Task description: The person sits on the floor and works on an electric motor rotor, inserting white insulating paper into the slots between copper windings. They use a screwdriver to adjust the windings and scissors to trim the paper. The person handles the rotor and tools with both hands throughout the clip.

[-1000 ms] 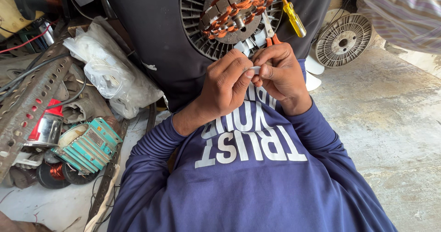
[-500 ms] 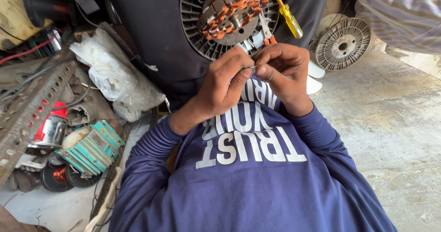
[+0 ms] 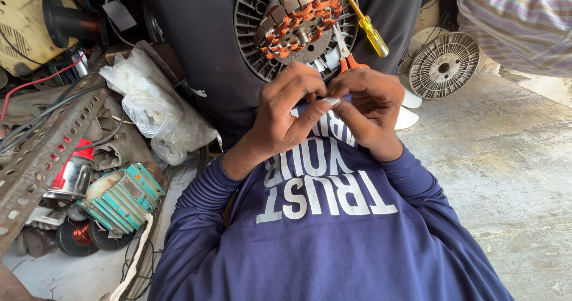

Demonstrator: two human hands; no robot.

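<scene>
while both hands pinched one small white strip (image 3: 331,101) just near the fan stator (image 3: 296,24), left hand (image 3: 286,113) and right hand (image 3: 366,113) each had their grip closed on it. judging by this, the strip was not yet fitted into the copper windings. counted: one yellow screwdriver (image 3: 370,31), one pair of orange-handled pliers (image 3: 345,59), one ribbed rotor (image 3: 444,65) at far right.

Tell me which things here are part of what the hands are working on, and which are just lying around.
In hand:
left hand and right hand, pinching a small white piece between them
fan motor with copper windings right above them
orange-handled pliers and yellow screwdriver resting on it

Lying about:
plastic bag
perforated metal angle
teal transformer
round white grille
</scene>
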